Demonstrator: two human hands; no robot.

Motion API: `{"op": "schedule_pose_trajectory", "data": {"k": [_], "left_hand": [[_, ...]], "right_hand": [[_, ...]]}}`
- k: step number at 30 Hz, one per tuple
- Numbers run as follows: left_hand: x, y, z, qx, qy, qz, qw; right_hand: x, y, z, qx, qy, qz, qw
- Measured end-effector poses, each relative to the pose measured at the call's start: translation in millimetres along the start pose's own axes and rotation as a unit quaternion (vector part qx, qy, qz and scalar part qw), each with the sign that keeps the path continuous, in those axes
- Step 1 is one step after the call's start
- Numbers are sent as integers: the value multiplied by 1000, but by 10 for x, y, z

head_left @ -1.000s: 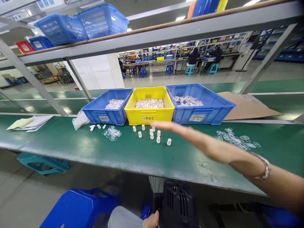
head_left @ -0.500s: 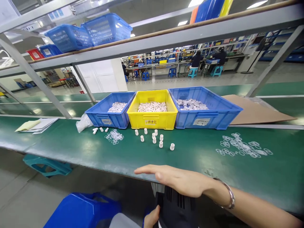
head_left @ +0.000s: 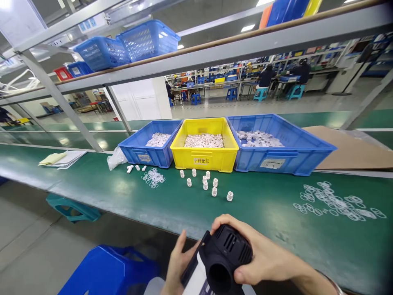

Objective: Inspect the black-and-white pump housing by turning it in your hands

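Both hands gripped the black device [head_left: 225, 260] below the bench edge: right hand [head_left: 260, 258] wrapped over its vented top, left hand [head_left: 178, 264] bracing its side, steadying it. White caps [head_left: 205, 183] stood well beyond the fingers.

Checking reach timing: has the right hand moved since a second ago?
Yes. The right hand pulled back from over the white caps near the yellow bin to the table's near edge, onto the black device.
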State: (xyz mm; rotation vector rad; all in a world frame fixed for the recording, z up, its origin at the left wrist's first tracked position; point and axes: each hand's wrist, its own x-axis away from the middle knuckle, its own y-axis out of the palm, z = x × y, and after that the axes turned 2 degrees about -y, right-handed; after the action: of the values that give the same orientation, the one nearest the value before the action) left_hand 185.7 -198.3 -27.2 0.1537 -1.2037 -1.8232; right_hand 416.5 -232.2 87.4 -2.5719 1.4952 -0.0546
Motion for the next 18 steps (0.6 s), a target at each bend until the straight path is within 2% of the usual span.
{"op": "schedule_pose_trajectory", "data": {"k": [2, 3, 4, 6, 8, 10, 12, 14, 15, 16, 18], "left_hand": [[147, 23, 45, 51, 22, -27, 998], [217, 21, 36, 65, 58, -26, 996], [276, 18, 10, 58, 108, -9, 992], [340, 24, -73, -18, 215, 61, 975], [336, 51, -152, -94, 278, 113, 949], [299, 78, -189, -131, 319, 108, 932], [275, 90, -175, -156, 361, 83, 916], [296, 98, -124, -181, 386, 62, 902], [322, 108, -91, -186, 389, 53, 901], [355, 126, -58, -190, 390, 41, 900], [422, 182, 2, -194, 392, 7, 899]], "right_hand": [[34, 18, 111, -34, 13, 49, 998], [38, 30, 170, -50, 24, 77, 995], [34, 52, 226, -60, 37, 105, 992], [14, 134, 309, -53, 48, 159, 985], [7, 254, 333, -25, 51, 198, 978], [38, 335, 296, 19, 54, 203, 978], [99, 285, 210, 52, 53, 165, 984], [158, 77, 94, 54, -4, 152, 987], [176, -62, 33, 45, -58, 184, 980], [183, -196, -24, 34, -124, 241, 962], [164, -363, -104, 32, -199, 359, 911]]}}
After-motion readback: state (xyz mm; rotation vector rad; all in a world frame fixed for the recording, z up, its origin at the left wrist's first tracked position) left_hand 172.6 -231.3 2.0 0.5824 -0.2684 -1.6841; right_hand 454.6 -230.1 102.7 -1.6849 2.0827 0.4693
